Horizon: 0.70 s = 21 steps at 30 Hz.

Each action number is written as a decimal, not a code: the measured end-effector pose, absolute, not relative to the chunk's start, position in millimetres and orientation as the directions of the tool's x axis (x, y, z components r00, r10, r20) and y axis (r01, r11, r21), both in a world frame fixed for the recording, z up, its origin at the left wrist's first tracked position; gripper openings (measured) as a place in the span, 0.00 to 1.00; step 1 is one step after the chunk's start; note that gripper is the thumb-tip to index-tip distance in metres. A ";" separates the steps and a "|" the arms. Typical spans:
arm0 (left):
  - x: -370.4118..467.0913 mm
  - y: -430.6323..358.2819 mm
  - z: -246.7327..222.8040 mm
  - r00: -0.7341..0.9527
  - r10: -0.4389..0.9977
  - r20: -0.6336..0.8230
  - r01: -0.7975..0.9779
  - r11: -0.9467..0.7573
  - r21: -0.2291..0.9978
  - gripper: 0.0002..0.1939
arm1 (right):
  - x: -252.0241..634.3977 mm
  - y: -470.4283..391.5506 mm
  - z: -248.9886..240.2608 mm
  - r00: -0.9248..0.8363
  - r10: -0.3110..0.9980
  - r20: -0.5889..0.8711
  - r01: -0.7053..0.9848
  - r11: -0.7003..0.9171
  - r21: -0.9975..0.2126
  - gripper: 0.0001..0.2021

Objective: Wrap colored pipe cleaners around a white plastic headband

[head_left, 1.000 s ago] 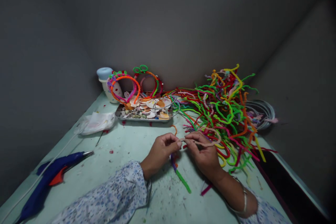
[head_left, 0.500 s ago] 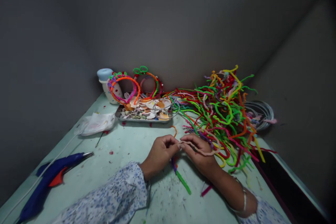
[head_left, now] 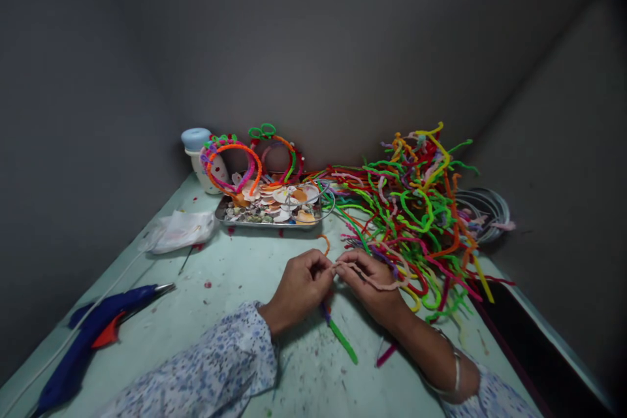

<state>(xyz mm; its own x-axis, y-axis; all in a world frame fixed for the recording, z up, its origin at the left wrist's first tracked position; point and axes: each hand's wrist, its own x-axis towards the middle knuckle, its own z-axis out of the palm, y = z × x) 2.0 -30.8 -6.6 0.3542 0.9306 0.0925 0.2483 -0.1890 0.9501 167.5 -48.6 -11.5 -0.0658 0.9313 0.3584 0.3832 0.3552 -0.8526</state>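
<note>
A pale pink pipe cleaner (head_left: 375,282) runs from the fingertips of both hands and loops over the back of the right one. My left hand (head_left: 304,284) pinches its end, and my right hand (head_left: 369,284) pinches it just beside, the fingertips nearly touching. Beneath the hands, a green pipe cleaner (head_left: 343,342) with purple and orange parts lies on the table, partly hidden. An orange curl (head_left: 325,244) shows just beyond the fingers. A magenta piece (head_left: 386,354) is below my right wrist.
A tangled pile of pipe cleaners (head_left: 411,209) covers the right side. Behind stand a shell tray (head_left: 269,225), colourful headbands (head_left: 258,166) and a blue-lidded bottle (head_left: 196,140). A plastic bag (head_left: 181,232) and a blue glue gun (head_left: 73,359) lie left; wire coils (head_left: 499,209) sit far right.
My left hand has shifted and turned slightly at the fingertips. My right hand keeps nearly the same place, and the pink pipe cleaner is still between them.
</note>
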 end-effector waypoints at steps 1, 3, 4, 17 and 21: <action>2.0 -29.9 -6.3 0.347 0.932 0.104 0.240 -0.196 0.951 0.10 | 167.9 -47.9 -10.7 -0.053 0.930 0.363 0.382 0.355 -0.853 0.06; 2.0 -28.2 -5.9 0.320 0.937 0.137 0.229 -0.217 0.949 0.08 | 168.9 -46.2 -9.8 0.012 0.921 0.389 0.370 0.357 -0.858 0.07; 1.9 -27.4 -6.2 0.308 0.940 0.149 0.224 -0.224 0.948 0.07 | 169.5 -45.3 -9.8 0.057 0.915 0.398 0.363 0.353 -0.862 0.07; -0.4 -23.9 -3.8 0.320 0.943 0.093 0.292 -0.191 0.937 0.07 | 166.9 -51.3 -8.2 -0.103 0.960 0.260 0.314 0.280 -0.907 0.13; -1.4 -28.2 1.2 0.372 0.920 0.119 0.381 -0.269 0.884 0.10 | 160.6 -60.1 1.6 -0.212 0.911 0.352 0.250 0.399 -0.882 0.19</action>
<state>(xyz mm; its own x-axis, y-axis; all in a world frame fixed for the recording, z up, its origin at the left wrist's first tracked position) -1.4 -28.2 1.2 0.3725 0.9204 0.1191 0.3814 -0.2688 0.8845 160.6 -60.1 1.6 -0.2124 0.9115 0.3523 0.2498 0.3992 -0.8822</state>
